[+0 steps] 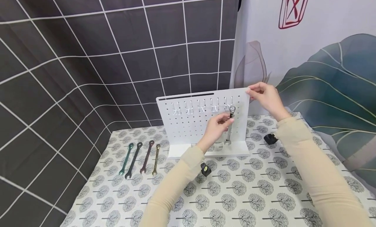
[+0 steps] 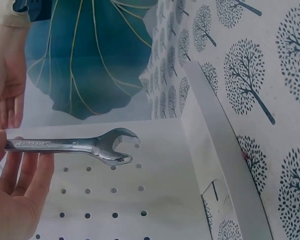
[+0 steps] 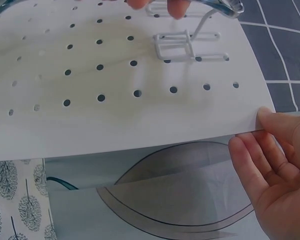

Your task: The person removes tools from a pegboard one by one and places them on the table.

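Note:
My left hand (image 1: 215,127) pinches a silver combination wrench (image 1: 229,132) by its shaft between thumb and fingers. The wrench stands nearly upright before a white pegboard (image 1: 242,122), its ring end up and its open end down. That ring end is close to the rightmost wire hook (image 1: 228,106); whether it sits on the hook's prong I cannot tell. In the left wrist view the wrench's open jaw faces away from the palm. My right hand (image 1: 267,96) pinches the pegboard's upper right corner, thumb on the front, fingers behind, as the right wrist view shows.
Left of the pegboard lie a green wrench (image 1: 126,160), a dark grey wrench (image 1: 133,160), a reddish wrench (image 1: 147,157) and a small gold wrench (image 1: 156,159). Several wire hooks line the board's upper part. A tree-print cloth (image 1: 229,202) covers the table; a dark grid curtain (image 1: 164,64) hangs behind.

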The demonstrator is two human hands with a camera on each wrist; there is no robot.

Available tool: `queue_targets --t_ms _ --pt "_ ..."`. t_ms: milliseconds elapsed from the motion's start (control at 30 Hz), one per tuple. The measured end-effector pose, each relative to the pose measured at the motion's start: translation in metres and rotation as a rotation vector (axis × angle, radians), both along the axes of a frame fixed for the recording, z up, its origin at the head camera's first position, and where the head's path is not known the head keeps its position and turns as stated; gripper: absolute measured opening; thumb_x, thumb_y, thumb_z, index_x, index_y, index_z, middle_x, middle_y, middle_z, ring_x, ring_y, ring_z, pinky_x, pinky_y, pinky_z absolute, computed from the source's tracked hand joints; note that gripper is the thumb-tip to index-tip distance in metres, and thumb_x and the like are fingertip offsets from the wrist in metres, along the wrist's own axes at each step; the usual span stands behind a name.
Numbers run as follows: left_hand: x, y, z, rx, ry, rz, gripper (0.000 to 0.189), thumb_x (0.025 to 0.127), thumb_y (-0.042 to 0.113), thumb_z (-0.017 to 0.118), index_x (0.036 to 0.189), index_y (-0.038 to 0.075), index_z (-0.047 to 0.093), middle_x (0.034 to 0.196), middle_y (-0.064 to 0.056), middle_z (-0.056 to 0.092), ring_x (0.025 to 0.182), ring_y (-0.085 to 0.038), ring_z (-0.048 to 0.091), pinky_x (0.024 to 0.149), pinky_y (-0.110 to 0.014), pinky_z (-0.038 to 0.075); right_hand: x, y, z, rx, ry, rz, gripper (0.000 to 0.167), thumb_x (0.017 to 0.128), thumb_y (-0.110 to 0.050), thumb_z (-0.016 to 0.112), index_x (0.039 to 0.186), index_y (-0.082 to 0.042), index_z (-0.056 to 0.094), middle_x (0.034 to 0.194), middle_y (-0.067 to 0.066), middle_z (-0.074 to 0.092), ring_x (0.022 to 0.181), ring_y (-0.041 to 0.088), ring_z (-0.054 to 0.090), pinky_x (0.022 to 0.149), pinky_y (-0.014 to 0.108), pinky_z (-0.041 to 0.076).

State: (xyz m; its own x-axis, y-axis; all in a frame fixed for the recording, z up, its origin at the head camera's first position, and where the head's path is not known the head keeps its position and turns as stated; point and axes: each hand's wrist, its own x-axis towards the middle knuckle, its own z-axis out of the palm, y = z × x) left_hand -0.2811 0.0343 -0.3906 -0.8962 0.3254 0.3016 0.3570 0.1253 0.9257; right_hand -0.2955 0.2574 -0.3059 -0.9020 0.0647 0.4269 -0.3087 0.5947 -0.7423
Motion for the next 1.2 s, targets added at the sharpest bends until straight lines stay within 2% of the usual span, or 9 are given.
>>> queue_targets --t_ms 267,533,733,933,1200 --pt "0.005 -0.003 0.005 -0.026 0.019 -0.010 0.035 0.094 0.019 0.072 0.124 0.002 0.067 0.105 -0.008 0.072 0.086 -0.008 0.064 0.071 -0.024 0.060 -0.002 0.001 -0.002 -0.008 -0.011 0.009 0.041 0.098 -0.036 0.068 0.119 -0.001 0.067 0.100 0.016 0.073 0.075 0.008 0.068 0.074 0.018 0.048" --pt "0.009 -0.019 0.018 -0.020 0.040 -0.026 0.038 0.096 0.021 0.071 0.127 0.001 0.065 0.105 -0.009 0.071 0.087 -0.011 0.065 0.072 -0.026 0.061 -0.002 0.000 -0.002 -0.009 -0.019 0.007 0.039 0.098 -0.035 0.068 0.119 -0.001 0.067 0.099 0.014 0.073 0.077 0.012 0.069 0.075 0.018 0.048" --pt "0.009 -0.039 0.034 -0.005 0.052 0.000 0.040 0.095 0.023 0.071 0.128 0.001 0.064 0.105 -0.008 0.070 0.089 -0.013 0.065 0.073 -0.028 0.062 -0.002 0.000 -0.002 -0.009 -0.019 0.010 0.038 0.098 -0.033 0.068 0.118 -0.001 0.066 0.099 0.011 0.074 0.077 0.012 0.069 0.074 0.017 0.049" --pt "0.008 -0.062 0.054 0.021 0.076 0.004 0.039 0.096 0.022 0.071 0.128 0.000 0.064 0.106 -0.011 0.070 0.092 -0.017 0.066 0.074 -0.031 0.062 -0.003 0.000 -0.002 -0.007 -0.011 0.009 0.035 0.099 -0.031 0.067 0.118 -0.001 0.066 0.098 0.006 0.074 0.077 0.012 0.069 0.073 0.014 0.050" --pt "0.011 -0.092 0.078 0.069 0.167 0.035 0.032 0.095 0.018 0.071 0.122 0.001 0.068 0.100 -0.010 0.071 0.090 -0.018 0.067 0.073 -0.036 0.063 -0.003 0.002 -0.002 -0.001 -0.013 0.008 0.037 0.099 -0.032 0.067 0.118 -0.001 0.066 0.096 0.007 0.073 0.082 0.022 0.070 0.074 0.015 0.049"
